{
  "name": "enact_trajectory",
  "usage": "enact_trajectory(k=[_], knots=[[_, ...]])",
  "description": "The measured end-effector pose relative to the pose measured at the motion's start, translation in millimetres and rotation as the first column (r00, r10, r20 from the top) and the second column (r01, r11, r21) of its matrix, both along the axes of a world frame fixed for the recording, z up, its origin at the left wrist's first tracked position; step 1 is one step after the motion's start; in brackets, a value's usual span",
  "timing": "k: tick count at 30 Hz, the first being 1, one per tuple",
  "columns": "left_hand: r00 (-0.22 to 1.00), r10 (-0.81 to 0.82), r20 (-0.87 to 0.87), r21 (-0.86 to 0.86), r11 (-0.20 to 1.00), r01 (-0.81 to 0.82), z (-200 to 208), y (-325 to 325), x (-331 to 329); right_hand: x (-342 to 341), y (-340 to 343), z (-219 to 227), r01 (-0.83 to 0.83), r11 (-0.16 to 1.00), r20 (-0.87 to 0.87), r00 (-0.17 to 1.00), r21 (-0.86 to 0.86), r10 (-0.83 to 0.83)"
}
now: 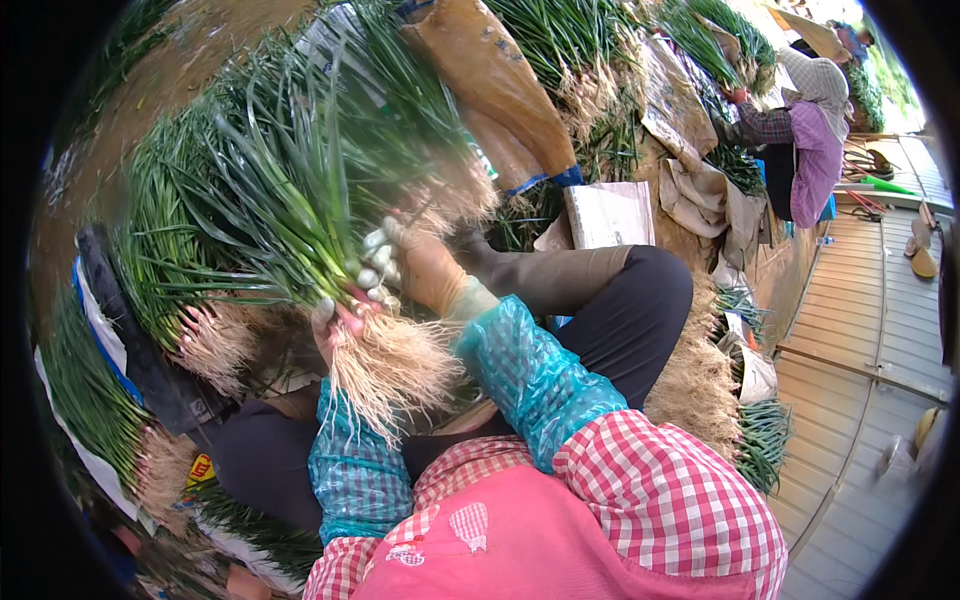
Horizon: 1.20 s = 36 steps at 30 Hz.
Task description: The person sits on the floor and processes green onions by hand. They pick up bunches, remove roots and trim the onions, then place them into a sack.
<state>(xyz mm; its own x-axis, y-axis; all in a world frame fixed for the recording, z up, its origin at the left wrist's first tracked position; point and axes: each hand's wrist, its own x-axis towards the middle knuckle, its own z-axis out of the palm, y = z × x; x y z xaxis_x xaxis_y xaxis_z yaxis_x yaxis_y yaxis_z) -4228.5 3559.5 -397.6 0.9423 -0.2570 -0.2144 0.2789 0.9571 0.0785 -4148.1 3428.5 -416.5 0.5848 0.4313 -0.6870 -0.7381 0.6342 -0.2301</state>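
A bunch of green onions (325, 230) is upright in front of me, its long leaves fanning up and left and its pale roots (385, 365) hanging down. My left hand (324, 330), gloved and partly hidden by the roots, is closed round the lower stems. From the right, my right hand (428, 268), in a tan glove with grey-coated fingers, curls against the same stems. Blue-green plastic sleeves cover both forearms. Just beyond my right hand lies another green onion bunch (455, 195), blurred in part.
More onion bunches (205, 335) lie at the left. A brown sack (490, 80) and a whitish box (610, 215) are beyond my boot. Root ends are heaped in a row (695, 370) by my right knee. Another person (815, 150) sits at the far right, near ribbed metal panels (840, 320).
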Motion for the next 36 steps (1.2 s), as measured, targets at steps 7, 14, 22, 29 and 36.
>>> enact_trajectory(k=[7, 14, 22, 29, 36], knots=[[0.998, 0.043, 0.050, 0.211, 0.976, -0.053, 34.7, -18.9, -1.3, 29.9, -49.5, -22.2, -0.731, -0.045, -0.119, 0.049, -0.681, 0.992], [0.983, -0.013, -0.184, 0.135, 0.990, 0.039, -7.6, -22.3, 15.3, 95.1, -120.8, -85.3, 0.108, -0.209, -0.039, 0.802, -0.972, 0.596], [0.990, 0.018, -0.138, 0.154, 0.988, 0.004, -4.9, -14.4, 16.5, 33.9, -89.2, -22.2, 0.422, 0.155, 0.430, 0.701, -0.893, 0.568], [0.987, 0.045, -0.156, 0.200, 0.980, -0.013, 23.5, -15.1, 18.5, -7.3, -68.0, 21.2, 0.334, 0.421, 0.536, 0.591, -0.843, 0.603], [0.988, -0.071, -0.138, 0.344, 0.932, 0.115, 16.5, -4.1, 15.4, -30.2, -69.3, 28.2, 0.203, 0.103, 0.133, 0.143, -0.974, 0.981]])
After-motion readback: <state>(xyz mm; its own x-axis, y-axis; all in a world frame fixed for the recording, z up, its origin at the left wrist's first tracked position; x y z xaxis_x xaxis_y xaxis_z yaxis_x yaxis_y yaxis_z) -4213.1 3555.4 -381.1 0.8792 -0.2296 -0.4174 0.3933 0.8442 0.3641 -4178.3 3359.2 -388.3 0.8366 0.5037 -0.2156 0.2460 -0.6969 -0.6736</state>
